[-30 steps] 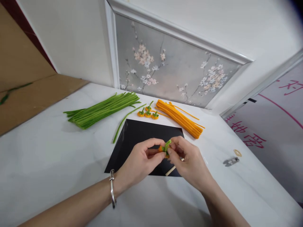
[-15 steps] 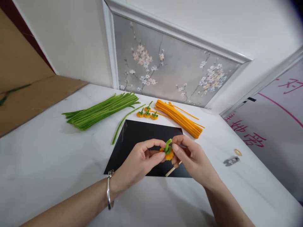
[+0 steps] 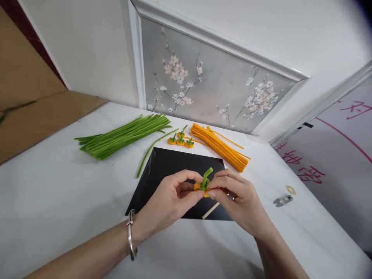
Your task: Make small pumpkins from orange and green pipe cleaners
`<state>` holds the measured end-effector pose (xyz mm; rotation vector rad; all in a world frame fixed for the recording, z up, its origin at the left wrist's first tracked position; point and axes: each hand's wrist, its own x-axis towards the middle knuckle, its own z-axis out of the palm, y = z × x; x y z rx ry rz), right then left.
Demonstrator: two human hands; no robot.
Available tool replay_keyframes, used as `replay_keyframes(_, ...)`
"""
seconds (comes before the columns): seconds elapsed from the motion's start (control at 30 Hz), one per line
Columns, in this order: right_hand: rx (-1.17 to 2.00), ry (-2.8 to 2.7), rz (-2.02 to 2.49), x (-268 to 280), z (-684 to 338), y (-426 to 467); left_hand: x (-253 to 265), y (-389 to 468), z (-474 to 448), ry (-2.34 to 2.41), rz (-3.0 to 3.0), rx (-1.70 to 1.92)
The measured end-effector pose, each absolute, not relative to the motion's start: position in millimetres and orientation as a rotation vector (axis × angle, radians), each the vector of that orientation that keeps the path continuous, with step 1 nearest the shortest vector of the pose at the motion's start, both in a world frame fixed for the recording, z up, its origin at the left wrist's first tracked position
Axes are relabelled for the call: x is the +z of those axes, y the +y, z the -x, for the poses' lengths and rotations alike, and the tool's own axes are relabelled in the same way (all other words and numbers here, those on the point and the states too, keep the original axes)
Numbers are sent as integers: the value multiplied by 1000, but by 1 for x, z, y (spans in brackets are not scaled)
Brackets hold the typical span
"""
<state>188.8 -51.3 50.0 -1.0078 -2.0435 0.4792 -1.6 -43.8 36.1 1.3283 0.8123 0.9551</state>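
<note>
Between my two hands, over the black mat (image 3: 168,166), is a small pumpkin made of orange pipe cleaner (image 3: 197,186) with a green stem and leaves. My left hand (image 3: 177,195) pinches its left side between thumb and fingers. From the right, my right hand (image 3: 236,195) closes thumb and fingertips on the green leaves and orange edge. The green stem sticks up between the hands. Below my right hand a thin wooden stick (image 3: 210,210) lies on the mat, its far end hidden by the fingers. Several finished pumpkins (image 3: 180,140) sit behind the mat.
A bundle of green pipe cleaners (image 3: 124,135) lies at the back left, with a single green one (image 3: 151,149) beside the mat. Orange pipe cleaners (image 3: 219,147) lie at the back right. Thread snips (image 3: 283,200) and a yellowish ring (image 3: 290,189) rest on the right.
My right hand's fingers have shifted from near the stem onto the pumpkin's right side, covering more of it. More of the wooden stick shows. The stem leans slightly more to the right.
</note>
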Motion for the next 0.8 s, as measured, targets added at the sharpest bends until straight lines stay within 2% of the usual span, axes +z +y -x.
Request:
replay_keyframes(0.27,400,-2104,889,48,-192,-50,33,-44,3,811,-1390,1095)
replay_keyframes(0.47,409,-2077,899,48,-192,-50,34,-43,3,806,-1346,1048)
replay_keyframes(0.7,963,-1742,984,49,-197,-48,29,-44,3,783,-1450,999)
replay_keyframes(0.8,1093,-1687,1104,47,-194,-48,27,-44,3,830,-1547,1027)
